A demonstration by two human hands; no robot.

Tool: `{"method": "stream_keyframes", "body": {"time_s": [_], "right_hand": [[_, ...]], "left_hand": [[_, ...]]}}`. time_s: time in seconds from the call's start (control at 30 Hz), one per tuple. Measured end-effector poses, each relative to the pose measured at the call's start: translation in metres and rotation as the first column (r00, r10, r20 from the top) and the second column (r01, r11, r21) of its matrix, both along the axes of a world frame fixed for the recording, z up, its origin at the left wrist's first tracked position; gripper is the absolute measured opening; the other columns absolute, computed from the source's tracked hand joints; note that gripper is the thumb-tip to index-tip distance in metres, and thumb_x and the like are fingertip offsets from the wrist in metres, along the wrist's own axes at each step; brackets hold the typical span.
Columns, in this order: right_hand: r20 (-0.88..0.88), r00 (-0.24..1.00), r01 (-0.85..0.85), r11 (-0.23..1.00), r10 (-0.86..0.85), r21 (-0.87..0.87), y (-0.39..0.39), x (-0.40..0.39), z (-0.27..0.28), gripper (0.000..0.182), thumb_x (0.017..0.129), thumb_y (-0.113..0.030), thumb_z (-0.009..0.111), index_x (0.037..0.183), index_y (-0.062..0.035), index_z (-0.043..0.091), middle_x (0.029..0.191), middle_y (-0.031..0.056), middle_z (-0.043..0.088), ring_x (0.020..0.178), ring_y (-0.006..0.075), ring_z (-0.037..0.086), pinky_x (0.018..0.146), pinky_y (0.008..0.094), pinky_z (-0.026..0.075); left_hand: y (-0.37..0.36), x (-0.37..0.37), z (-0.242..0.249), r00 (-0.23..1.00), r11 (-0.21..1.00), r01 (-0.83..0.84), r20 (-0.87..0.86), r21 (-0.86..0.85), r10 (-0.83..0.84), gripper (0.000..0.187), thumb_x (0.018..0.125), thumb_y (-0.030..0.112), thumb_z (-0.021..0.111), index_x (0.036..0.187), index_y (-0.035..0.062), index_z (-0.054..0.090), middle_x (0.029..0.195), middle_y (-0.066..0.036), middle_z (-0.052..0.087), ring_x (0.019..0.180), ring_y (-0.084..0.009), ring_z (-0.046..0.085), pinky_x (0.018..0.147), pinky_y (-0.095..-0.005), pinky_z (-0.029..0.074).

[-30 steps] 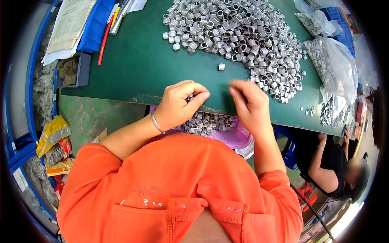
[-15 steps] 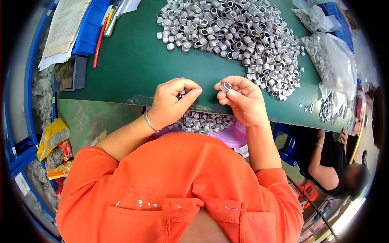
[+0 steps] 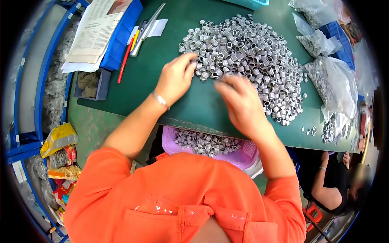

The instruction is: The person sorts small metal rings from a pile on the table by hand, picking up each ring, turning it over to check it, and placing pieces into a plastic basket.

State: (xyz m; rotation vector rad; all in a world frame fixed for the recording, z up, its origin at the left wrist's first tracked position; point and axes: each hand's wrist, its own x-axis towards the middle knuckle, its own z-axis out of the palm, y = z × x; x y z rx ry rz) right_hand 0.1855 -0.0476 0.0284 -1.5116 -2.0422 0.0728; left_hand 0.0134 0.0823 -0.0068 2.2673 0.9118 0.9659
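Note:
Many small grey metal rings (image 3: 247, 52) lie heaped on the green table. At the heap's left edge is my left hand (image 3: 174, 81), its fingers curled and its thumb close to the index finger. What lies between those fingertips is hidden. My right hand (image 3: 243, 105) is over the table at the heap's near side, fingers bent and smeared by motion; whether it holds a ring does not show. Below the table's front edge, a purple basket (image 3: 167, 139) in front of my body contains more such rings.
Clear plastic bags (image 3: 336, 87) of small parts stand at the right, with loose pieces near them. At the left are a blue bin (image 3: 121, 40) with papers, a grey box (image 3: 99, 87) with a cloth, and a red pen (image 3: 123, 67). Another person's arm (image 3: 322, 182) is at lower right.
Both hands have moved forward from above the basket to the heap. The ring pinched in my right hand no longer shows. The view has shifted, revealing more of the basket.

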Motion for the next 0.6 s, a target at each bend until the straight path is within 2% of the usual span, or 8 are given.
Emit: {"method": "stream_keyframes", "body": {"time_s": [0.03, 0.1, 0.13, 0.23, 0.3, 0.43, 0.5, 0.6], "right_hand": [[0.108, 0.994, 0.017, 0.99, -0.033, 0.143, 0.025, -0.005, -0.004, 0.035, 0.076, -0.011, 0.064, 0.11, -0.004, 0.058, 0.111, 0.0135, 0.055, 0.106, 0.0326, 0.052, 0.09, 0.044, 0.041], [0.149, 0.983, 0.083, 0.986, -0.104, 0.143, 0.05, -0.015, -0.02, 0.043, 0.075, -0.02, 0.066, 0.114, -0.0048, 0.055, 0.122, 0.0114, 0.052, 0.115, 0.0321, 0.047, 0.097, 0.0473, 0.036], [0.205, 0.97, 0.105, 0.986, -0.129, 0.127, 0.054, -0.019, -0.026, 0.05, 0.072, -0.023, 0.068, 0.116, -0.0048, 0.054, 0.125, 0.0101, 0.051, 0.118, 0.0309, 0.045, 0.099, 0.0478, 0.034], [0.192, 0.974, 0.105, 0.99, -0.122, 0.098, 0.036, -0.023, -0.029, 0.049, 0.069, -0.022, 0.07, 0.113, -0.0067, 0.055, 0.118, 0.0058, 0.053, 0.11, 0.0262, 0.048, 0.09, 0.0423, 0.038], [0.107, 0.987, 0.112, 0.991, -0.119, 0.069, 0.018, -0.025, -0.035, 0.048, 0.068, -0.021, 0.071, 0.112, -0.0095, 0.055, 0.115, 0.0029, 0.053, 0.105, 0.0233, 0.05, 0.086, 0.0393, 0.038], [0.087, 0.984, 0.159, 0.987, -0.158, -0.001, -0.019, -0.023, -0.04, 0.047, 0.069, -0.02, 0.071, 0.113, -0.0098, 0.056, 0.115, 0.0032, 0.053, 0.105, 0.0238, 0.049, 0.086, 0.0395, 0.038], [0.063, 0.988, 0.144, 0.99, -0.144, -0.005, -0.035, -0.02, -0.044, 0.044, 0.07, -0.02, 0.071, 0.111, -0.0092, 0.058, 0.117, 0.0039, 0.053, 0.107, 0.0255, 0.049, 0.088, 0.0399, 0.037], [-0.023, 0.992, 0.121, 0.992, -0.122, -0.039, -0.045, -0.014, -0.045, 0.045, 0.069, -0.015, 0.072, 0.111, -0.0067, 0.058, 0.12, 0.0076, 0.052, 0.109, 0.0297, 0.048, 0.091, 0.0409, 0.038]], "left_hand": [[0.005, 0.006, 0.003, 0.998, 0.998, -0.011, -0.066, -0.059, 0.007, 0.021, 0.086, 0.008, 0.057, 0.106, 0.0019, 0.06, 0.088, -0.018, 0.065, 0.074, -0.0283, 0.065, 0.066, -0.0346, 0.051], [0.005, 0.014, -0.001, 0.992, 1.0, 0.018, -0.127, -0.002, -0.018, 0.022, 0.087, 0.007, 0.054, 0.108, 0.0016, 0.057, 0.091, -0.021, 0.063, 0.081, -0.037, 0.062, 0.069, -0.0397, 0.051], [0.002, 0.013, -0.003, 0.985, 0.998, 0.008, -0.173, -0.064, -0.019, 0.021, 0.087, 0.006, 0.052, 0.107, 0.0014, 0.056, 0.094, -0.022, 0.063, 0.085, -0.0411, 0.06, 0.071, -0.0428, 0.05], [-0.016, 0.003, -0.009, 0.992, 0.996, 0.093, -0.08, -0.014, -0.094, 0.025, 0.086, 0.005, 0.054, 0.111, 0.0, 0.057, 0.1, -0.021, 0.062, 0.089, -0.0375, 0.061, 0.076, -0.0399, 0.051], [-0.034, -0.003, -0.018, 0.986, 0.979, 0.163, -0.054, 0.123, -0.157, 0.033, 0.085, 0.006, 0.056, 0.117, -0.0016, 0.053, 0.097, -0.019, 0.063, 0.084, -0.0355, 0.062, 0.071, -0.0409, 0.051], [-0.068, -0.004, -0.007, 0.977, 0.985, 0.163, -0.146, 0.05, -0.155, 0.035, 0.083, 0.009, 0.06, 0.117, -0.0012, 0.054, 0.087, -0.015, 0.062, 0.075, -0.0301, 0.062, 0.065, -0.0362, 0.051], [-0.078, -0.006, -0.005, 0.935, 0.961, 0.277, -0.234, 0.017, -0.265, 0.034, 0.083, 0.009, 0.06, 0.115, -0.0017, 0.055, 0.081, -0.013, 0.06, 0.072, -0.029, 0.061, 0.063, -0.0351, 0.051], [-0.088, -0.004, -0.006, 0.952, 0.961, 0.277, -0.145, 0.022, -0.271, 0.035, 0.079, 0.002, 0.063, 0.113, -0.0001, 0.058, 0.075, -0.013, 0.057, 0.066, -0.0296, 0.058, 0.059, -0.0361, 0.048]]}}
